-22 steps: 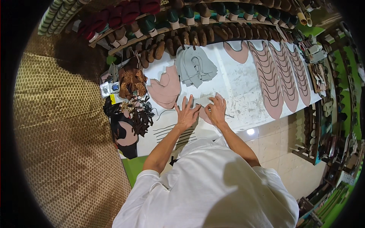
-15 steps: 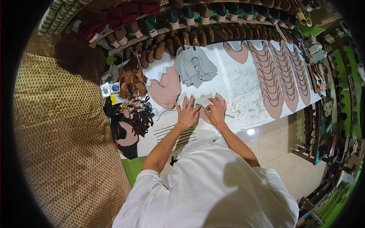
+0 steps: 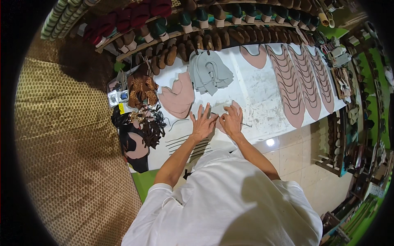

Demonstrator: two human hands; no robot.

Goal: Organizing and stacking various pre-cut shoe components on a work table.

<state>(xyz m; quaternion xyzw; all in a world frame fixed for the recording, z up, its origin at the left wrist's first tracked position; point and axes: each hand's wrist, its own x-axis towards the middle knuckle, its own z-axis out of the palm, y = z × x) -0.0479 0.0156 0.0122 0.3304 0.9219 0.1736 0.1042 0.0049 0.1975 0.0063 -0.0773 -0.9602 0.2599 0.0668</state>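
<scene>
A pink U-shaped shoe upper piece lies on the white table under my hands, largely covered by them. My left hand rests on its left side with the fingers spread out, thumb toward the middle. Close beside it, my right hand is bent with thumb and forefinger pinched together at the piece's inner edge; what they pinch is too small to make out. A thin dark stick-like tool pokes out past the right hand. Several dark narrow strips lie in a row nearer my body.
Stacked pink pieces and grey pieces lie beyond my hands. Rows of pink uppers with dark edging cover the table's right part. Leopard-print pieces and dark scraps crowd the left. Shoe racks line the back.
My right hand has shifted slightly left, its fingertips drawing closer to the left thumb. The left hand stays spread on the piece. The view has moved a little.
</scene>
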